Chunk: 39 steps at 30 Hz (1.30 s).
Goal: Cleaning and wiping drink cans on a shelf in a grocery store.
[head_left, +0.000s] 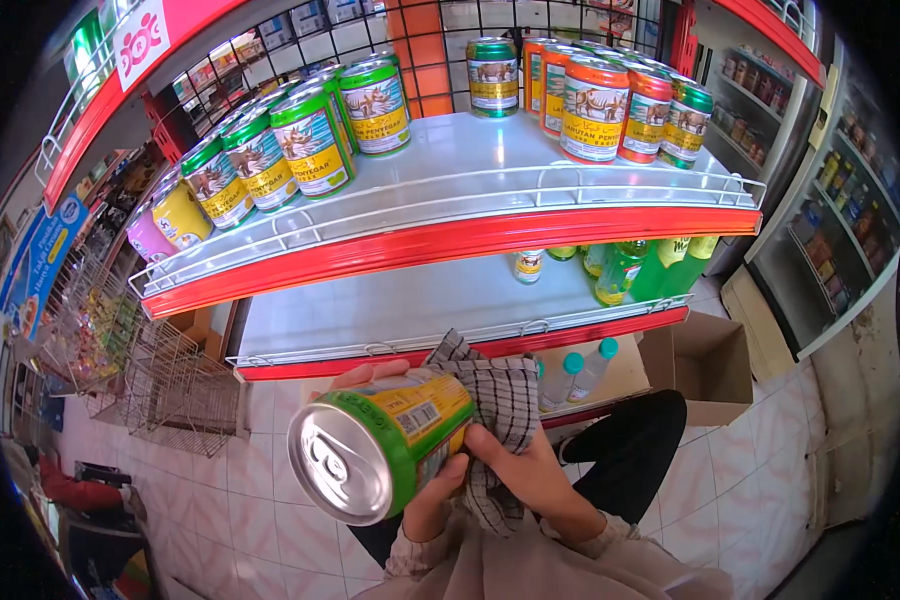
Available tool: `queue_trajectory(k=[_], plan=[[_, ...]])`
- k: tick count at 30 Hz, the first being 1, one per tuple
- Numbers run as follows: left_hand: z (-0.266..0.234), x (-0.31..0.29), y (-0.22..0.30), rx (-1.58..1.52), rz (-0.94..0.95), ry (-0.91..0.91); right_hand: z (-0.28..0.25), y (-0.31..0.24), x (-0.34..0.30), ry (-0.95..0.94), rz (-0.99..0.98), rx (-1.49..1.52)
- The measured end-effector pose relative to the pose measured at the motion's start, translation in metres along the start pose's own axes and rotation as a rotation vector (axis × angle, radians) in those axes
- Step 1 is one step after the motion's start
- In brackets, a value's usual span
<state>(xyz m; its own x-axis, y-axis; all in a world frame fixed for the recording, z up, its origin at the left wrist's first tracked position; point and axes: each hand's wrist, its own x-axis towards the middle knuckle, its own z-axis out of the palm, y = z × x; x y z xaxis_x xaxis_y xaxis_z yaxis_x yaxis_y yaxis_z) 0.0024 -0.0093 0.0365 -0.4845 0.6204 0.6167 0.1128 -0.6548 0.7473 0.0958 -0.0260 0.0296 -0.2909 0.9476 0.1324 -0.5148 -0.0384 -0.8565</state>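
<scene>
Drink can (410,412): I saw green bands, yellow printed sides and a silver pull-tab lid, tilted toward my view.
Place: it was before the lower shelf (370,305).
Left hand (432,505): fingers clamped around the can.
Right hand (535,478): fingers closed on a checked cloth (515,390) against the can.

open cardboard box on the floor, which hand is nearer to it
Right. The right hand, holding the checked cloth against the can, is left of the open cardboard box; the left hand, gripping the can, is farther left.
</scene>
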Motion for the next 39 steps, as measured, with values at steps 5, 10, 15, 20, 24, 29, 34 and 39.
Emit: queue_trajectory(k=[5, 10, 15, 20, 24, 29, 34, 39], plan=[[-0.002, 0.000, -0.004, 0.045, 0.049, -0.015, 0.007, -0.003, -0.003, 0.091, -0.036, -0.004], [-0.007, 0.001, -0.001, -0.023, -0.021, 0.016, -0.001, -0.008, 0.000, -0.063, -0.057, -0.108], [-0.001, -0.003, -0.008, -0.327, -0.029, 0.042, 0.014, 0.006, -0.006, 0.074, -0.260, -0.132], [0.003, -0.020, 0.003, -0.316, -0.199, -0.069, 0.012, 0.023, -0.020, 0.419, -0.871, -1.321], [-0.031, -0.027, -0.018, 0.089, -0.033, -0.498, -0.011, 0.021, -0.020, 0.238, -0.877, -1.121], [0.006, 0.001, -0.001, 0.152, 0.264, -0.484, -0.022, -0.025, -0.024, 0.095, -0.491, -0.141], [0.000, 0.006, -0.004, 0.527, 0.363, -0.454, -0.005, -0.064, 0.009, 0.315, -0.604, -0.972], [0.002, 0.021, -0.001, 0.641, 0.508, -0.505, -0.020, -0.055, 0.016, 0.191, -0.412, -0.846]])
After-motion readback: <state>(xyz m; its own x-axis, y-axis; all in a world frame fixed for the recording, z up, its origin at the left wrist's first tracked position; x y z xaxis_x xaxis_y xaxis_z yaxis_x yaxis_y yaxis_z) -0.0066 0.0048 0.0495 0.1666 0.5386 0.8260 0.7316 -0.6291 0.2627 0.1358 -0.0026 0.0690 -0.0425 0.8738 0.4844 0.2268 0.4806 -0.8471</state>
